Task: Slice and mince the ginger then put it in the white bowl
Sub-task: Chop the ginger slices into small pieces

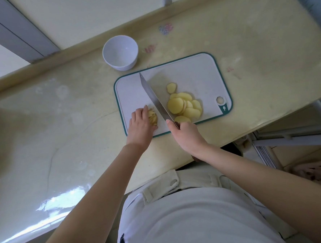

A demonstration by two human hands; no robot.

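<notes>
Seen from above, a pale yellow tabletop (62, 127) runs across the frame, glossy and glaring at the lower left. At its far left edge is a dark object, too blurred to name.

Left of centre, near the back wall, a white bowl (120, 54) stands upright with nothing visible inside. It sits just beyond the far left corner of the board (196, 72), close to it. The board is a white rectangle with a teal rim, lying at a slant.

Two bare forearms reach in from the bottom of the frame. The left hand (141, 124) rests on the board's near left corner. Its fingers are curled over a small ginger stack (153, 118) of pale yellow cut pieces, thumb tucked at the near side, holding it in place.

Just right of that stack is the knife (153, 97), a broad steel blade angled across the board with its tip pointing towards the bowl. Whether its edge touches the board cannot be told.

The right hand (187, 136) is wrapped around the knife's handle at the board's near edge, forefinger laid along the blade's base.

Right of the blade, loose round slices (185, 106) of ginger lie overlapping in a heap on the board. One slice is apart, a little farther back.

In the board's right corner is a hanging hole (221, 100).

At the bottom is the person's white top.
</notes>
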